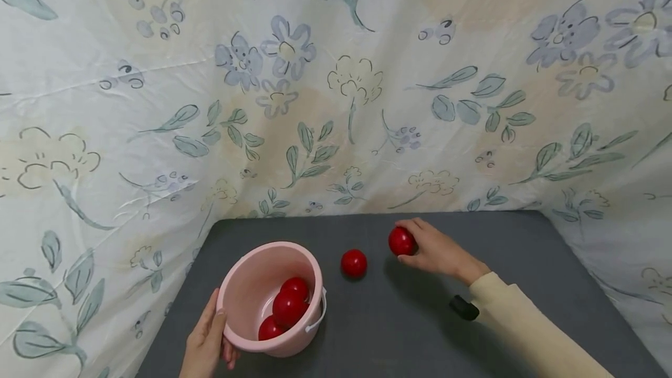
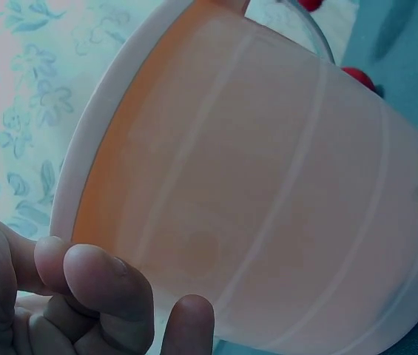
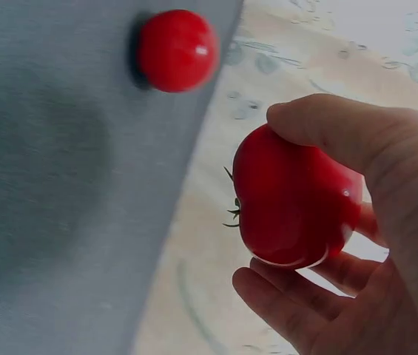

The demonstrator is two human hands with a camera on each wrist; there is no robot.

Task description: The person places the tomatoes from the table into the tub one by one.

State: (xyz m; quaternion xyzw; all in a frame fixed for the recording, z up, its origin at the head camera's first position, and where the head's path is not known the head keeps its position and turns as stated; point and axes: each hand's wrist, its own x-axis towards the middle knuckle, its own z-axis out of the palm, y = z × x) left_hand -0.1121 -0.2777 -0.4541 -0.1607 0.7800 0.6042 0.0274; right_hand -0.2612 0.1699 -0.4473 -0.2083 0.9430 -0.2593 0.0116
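Note:
My right hand point(image 1: 438, 249) grips a red tomato point(image 1: 402, 241) between thumb and fingers, over the far middle of the dark table. In the right wrist view the green stem of this tomato point(image 3: 297, 200) points away from the palm. Another tomato point(image 1: 354, 263) sits on the table between that hand and the pink bucket point(image 1: 236, 276). My left hand point(image 1: 206, 337) pinches the bucket's rim at its near left side, thumb on the rim and fingers outside. The bucket tilts toward me, and several red tomatoes point(image 1: 290, 308) lie inside it.
A white handle point(image 1: 319, 315) hangs on the bucket's right side. The dark grey table point(image 1: 388, 331) ends at a floral cloth point(image 1: 357, 133) that rises behind it and on both sides. A small black object point(image 1: 464, 308) is at the right sleeve's cuff.

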